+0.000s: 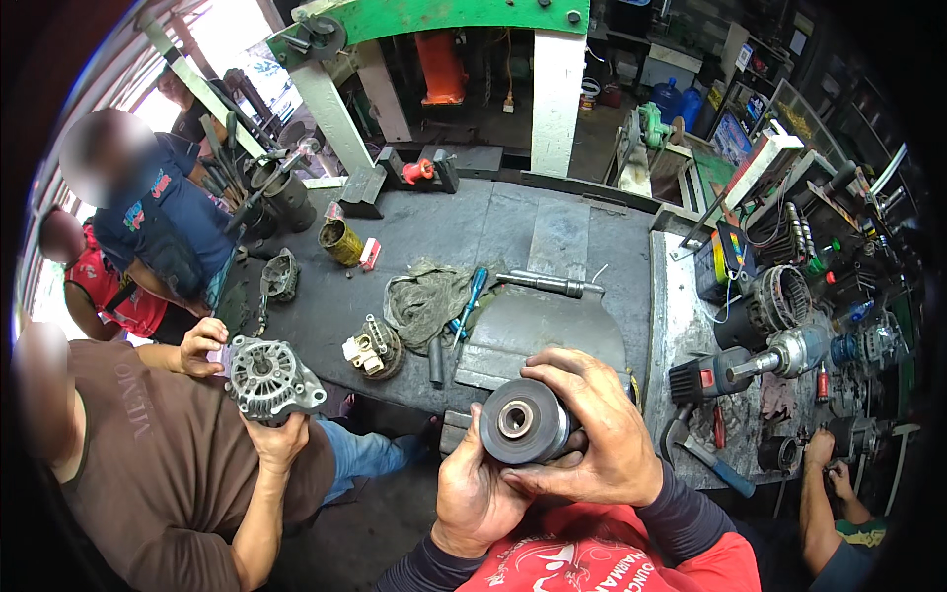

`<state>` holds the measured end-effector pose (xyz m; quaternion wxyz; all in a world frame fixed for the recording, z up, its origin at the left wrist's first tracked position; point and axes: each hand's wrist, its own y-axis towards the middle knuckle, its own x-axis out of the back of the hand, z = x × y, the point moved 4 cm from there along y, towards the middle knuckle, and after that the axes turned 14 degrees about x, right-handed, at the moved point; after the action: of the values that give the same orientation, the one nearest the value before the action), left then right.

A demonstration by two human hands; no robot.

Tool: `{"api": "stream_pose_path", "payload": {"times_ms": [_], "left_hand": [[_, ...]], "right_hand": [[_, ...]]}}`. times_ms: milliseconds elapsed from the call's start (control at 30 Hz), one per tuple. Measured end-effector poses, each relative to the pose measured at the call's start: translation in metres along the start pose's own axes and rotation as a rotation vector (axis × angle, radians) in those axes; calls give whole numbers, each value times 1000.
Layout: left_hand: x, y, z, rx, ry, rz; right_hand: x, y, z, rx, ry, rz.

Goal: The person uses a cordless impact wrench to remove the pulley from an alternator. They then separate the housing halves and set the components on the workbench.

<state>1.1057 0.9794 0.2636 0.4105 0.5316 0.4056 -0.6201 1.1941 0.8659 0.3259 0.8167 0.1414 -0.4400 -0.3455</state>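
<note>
Above the bench's near edge I hold a round dark metal part (523,422), which looks like a pulley, with a bright ring and a bore at its centre. My left hand (477,498) is closed on its left and lower side, the thumb along the rim. Over the top and right side curls my right hand (604,434), its fingers wrapped round the body. Behind the part lies a dark metal plate (552,331) with a rounded edge. A socket-like shaft tool (550,284) rests along the plate's far edge.
A co-worker at left holds an alternator (266,370). On the bench lie a grey rag (422,301), blue-handled pliers (473,298), a yellow can (341,243) and a coil part (373,350). At right are an impact wrench (750,365), a hammer (705,454) and another person's hands (827,459).
</note>
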Motion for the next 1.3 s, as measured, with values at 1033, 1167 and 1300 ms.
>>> {"api": "stream_pose_path", "payload": {"times_ms": [1033,1167,1300], "left_hand": [[29,49,-230,-811,1038,-546],[74,81,-317,-875,1283,-1257],[110,92,-357,-720,1513,-1712]], "right_hand": [[54,-45,7,-195,-65,-66],[59,-73,16,-330,-52,-69],[63,-92,17,-456,7,-154]]}}
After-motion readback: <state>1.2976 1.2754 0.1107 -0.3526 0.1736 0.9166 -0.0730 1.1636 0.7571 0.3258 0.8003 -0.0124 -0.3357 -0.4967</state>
